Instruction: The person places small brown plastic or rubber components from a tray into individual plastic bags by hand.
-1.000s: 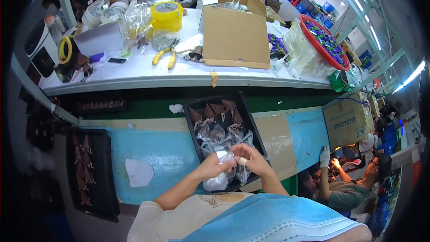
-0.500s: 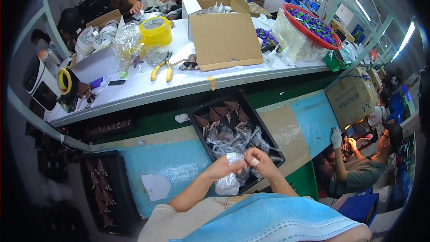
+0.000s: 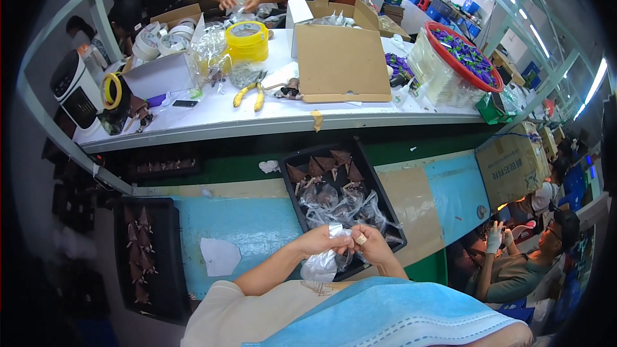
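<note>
Blue sheeting covers much of the low work surface, beneath a white-topped shelf in a busy workshop. Right at its near edge, the left hand and right hand meet almost tip to tip, both closed narrow in a pinch. Between them they grip the gathered upper part of a whitish plastic bag; which finger bears on which fold cannot be told. Its body hangs just below the left hand, the nearer of the two, with its long axis slanting from the fingertips down and leftward, toward the person's torso. What it contains is hidden.

Just beyond the hands lies a black tray, tilted so its far end leans left; the hands and bag overlap its near end. Clear bagged pieces crowd its middle, and brown pointed pieces line its far end. Farther left, well apart, sit a torn white sheet and a second black tray bearing similar brown pieces.
</note>
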Action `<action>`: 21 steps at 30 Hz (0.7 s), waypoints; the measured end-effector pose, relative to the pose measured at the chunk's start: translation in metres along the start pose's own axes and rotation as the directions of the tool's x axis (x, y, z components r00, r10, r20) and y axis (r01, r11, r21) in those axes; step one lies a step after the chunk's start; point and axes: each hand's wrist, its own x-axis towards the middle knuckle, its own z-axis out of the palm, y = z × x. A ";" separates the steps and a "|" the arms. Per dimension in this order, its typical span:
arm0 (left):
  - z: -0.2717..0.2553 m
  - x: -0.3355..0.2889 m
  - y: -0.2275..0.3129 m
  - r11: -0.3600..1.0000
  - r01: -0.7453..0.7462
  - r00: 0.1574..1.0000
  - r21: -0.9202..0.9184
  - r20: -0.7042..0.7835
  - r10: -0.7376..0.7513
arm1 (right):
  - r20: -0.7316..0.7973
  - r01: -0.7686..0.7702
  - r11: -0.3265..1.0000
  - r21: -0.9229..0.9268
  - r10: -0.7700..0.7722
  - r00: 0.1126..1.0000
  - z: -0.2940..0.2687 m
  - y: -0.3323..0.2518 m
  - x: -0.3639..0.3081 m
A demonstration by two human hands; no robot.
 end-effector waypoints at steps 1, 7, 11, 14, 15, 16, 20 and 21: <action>0.000 0.002 0.000 1.000 0.019 0.999 0.005 -0.040 -0.018 | -0.009 0.026 0.996 0.084 -0.025 1.000 -0.004 0.004 -0.001; 0.003 0.013 0.000 0.999 0.031 0.991 -0.028 -0.126 -0.034 | -0.070 0.113 0.986 0.121 -0.105 0.992 0.004 -0.018 -0.008; 0.019 0.015 0.015 0.994 0.058 0.994 -0.096 -0.088 -0.066 | 0.017 0.045 0.962 0.270 -0.051 0.999 -0.012 -0.009 -0.009; 0.019 0.016 0.008 0.996 0.072 0.995 -0.054 -0.060 -0.075 | 0.057 0.089 0.977 0.195 -0.102 0.993 -0.017 -0.006 -0.012; 0.020 0.015 0.008 0.995 0.082 0.995 -0.052 -0.058 -0.085 | 0.079 0.109 0.984 0.139 -0.121 0.990 -0.018 -0.004 -0.013; 0.020 0.015 0.009 0.995 0.078 0.996 -0.066 -0.048 -0.081 | 0.071 0.111 0.983 0.147 -0.123 0.990 -0.017 -0.004 -0.015; 0.026 0.027 0.005 0.992 0.122 0.992 -0.045 -0.027 -0.123 | -0.084 0.166 0.975 0.150 -0.154 0.984 -0.009 -0.003 -0.027; 0.025 0.028 0.001 0.987 0.161 0.986 -0.026 0.034 -0.160 | -0.193 0.209 0.961 0.183 -0.173 0.966 -0.009 -0.002 -0.029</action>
